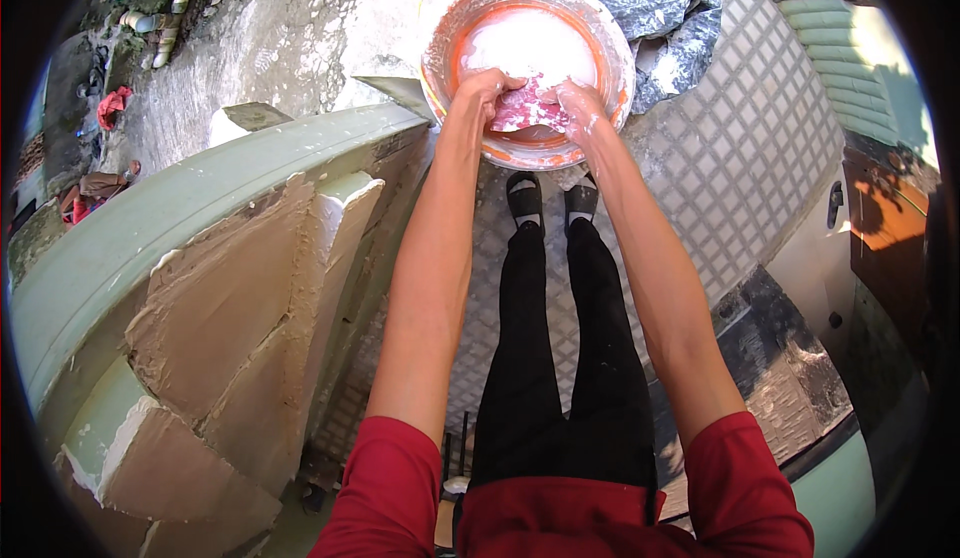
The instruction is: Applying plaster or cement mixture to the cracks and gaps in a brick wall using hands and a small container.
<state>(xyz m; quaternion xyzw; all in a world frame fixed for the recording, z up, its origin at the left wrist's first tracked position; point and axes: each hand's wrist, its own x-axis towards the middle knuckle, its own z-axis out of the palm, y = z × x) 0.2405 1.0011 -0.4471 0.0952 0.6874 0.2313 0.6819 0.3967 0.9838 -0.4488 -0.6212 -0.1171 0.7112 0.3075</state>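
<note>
A round white and orange basin [440, 123] stands on the patterned floor in front of my feet, with whitish, foamy-looking liquid in it. Over its near side, my left hand [484, 91] and my right hand [580, 108] grip a piece of pink and white patterned cloth [528, 110] between them. My left fingers are closed on the cloth's left side. White suds or residue coat my right fingers, which are closed on its right side. The undersides of both hands are hidden.
Crumpled dark plastic sheeting [650, 3] lies to the right of the basin. A pale green ledge [200, 183] curves along the left, above a rough plastered wall. Pipes [180, 8] and a red cloth [114, 107] lie at the far left. A shutter-like panel [840, 68] is at the right.
</note>
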